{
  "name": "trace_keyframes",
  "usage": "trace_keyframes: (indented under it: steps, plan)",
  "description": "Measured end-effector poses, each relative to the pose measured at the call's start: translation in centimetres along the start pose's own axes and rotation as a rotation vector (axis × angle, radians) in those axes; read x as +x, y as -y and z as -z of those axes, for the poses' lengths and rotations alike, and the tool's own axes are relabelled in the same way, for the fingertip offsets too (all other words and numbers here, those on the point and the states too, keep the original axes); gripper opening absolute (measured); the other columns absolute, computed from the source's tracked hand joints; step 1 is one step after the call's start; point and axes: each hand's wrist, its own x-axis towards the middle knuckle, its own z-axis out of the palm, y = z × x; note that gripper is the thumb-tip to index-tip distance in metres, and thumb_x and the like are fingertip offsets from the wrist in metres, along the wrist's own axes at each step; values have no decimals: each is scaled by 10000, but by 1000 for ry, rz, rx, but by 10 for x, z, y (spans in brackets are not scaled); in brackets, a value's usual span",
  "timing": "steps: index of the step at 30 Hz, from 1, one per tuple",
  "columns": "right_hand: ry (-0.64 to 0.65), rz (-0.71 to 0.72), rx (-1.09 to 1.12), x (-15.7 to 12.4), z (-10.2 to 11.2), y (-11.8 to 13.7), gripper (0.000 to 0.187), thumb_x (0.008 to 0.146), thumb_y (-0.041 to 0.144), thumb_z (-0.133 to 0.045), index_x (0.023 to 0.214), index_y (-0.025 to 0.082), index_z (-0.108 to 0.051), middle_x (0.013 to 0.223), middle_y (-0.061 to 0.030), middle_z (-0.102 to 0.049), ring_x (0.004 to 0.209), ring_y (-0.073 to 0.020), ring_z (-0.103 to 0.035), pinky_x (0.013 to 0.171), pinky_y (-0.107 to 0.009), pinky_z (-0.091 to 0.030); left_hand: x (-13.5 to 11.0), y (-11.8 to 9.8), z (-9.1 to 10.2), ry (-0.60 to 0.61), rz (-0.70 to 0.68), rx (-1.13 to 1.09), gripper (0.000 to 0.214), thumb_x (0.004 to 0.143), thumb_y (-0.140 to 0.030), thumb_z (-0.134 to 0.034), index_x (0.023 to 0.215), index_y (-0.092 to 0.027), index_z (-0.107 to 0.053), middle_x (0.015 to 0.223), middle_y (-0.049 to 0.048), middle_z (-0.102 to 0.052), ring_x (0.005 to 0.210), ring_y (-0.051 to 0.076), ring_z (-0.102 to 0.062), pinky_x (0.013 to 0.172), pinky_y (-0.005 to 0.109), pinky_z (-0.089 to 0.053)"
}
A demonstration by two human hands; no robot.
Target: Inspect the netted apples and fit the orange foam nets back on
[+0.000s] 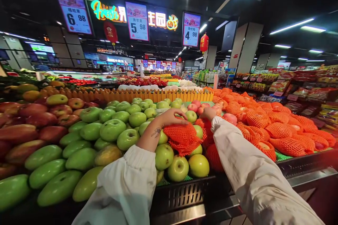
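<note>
From the head view, the left hand lay palm down at the far side of the green apples. Its fingers were half curled over the top edge of a bunched orange foam net, and they seemed to pinch it so that the loose mesh hung gathered rather than spread. The net sat draped over several apples near the middle of the display, just beside the netted fruit heaped to the right. The right hand reached farther back, toward the pink apples at the border of the two piles. Its own wrist and white sleeve hid the fingers, so I could not tell how far open it was. Green mangoes lay in rows to the left. A yellow picket divider stood behind the apples, probably to keep neighbouring displays apart. The raised rim of the black crate at the front most likely stopped the round fruit rolling off. Price signs hung overhead.
</note>
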Motion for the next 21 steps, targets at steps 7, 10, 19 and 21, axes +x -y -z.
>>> trace_keyframes:
  steps: [7,10,19,21]
  plan:
    - [-128,65,-50,-7,26,-6,374,788,366,-729,1013,75,-663,998,-183,-671,945,-277,-656,765,-325,-445,1,13,1,152,65,95,405,607,-474,-832,819,-146,-726,987,76,-745,933,219,-662,908,348,-484]
    - [-346,94,32,-13,48,-9,512,801,469,-733,1122,88,-617,1129,-199,-661,958,-301,-649,753,-348,-454,2,14,0,54,32,90,362,616,-346,-788,905,-156,-678,1009,67,-725,986,218,-654,928,347,-498]
    - [-694,139,831,-58,52,-20,772,626,648,-817,1182,140,-645,1165,-146,-690,974,-273,-643,858,-397,-505,2,10,1,22,-3,95,255,619,-148,-563,813,-145,-730,936,74,-746,926,218,-656,921,368,-506]
    - [-591,261,881,-61,44,-23,790,576,654,-842,1154,145,-663,1123,-140,-702,920,-267,-649,813,-398,-514,4,9,0,42,48,94,279,658,-170,-563,852,-148,-763,968,82,-759,941,228,-667,917,370,-503]
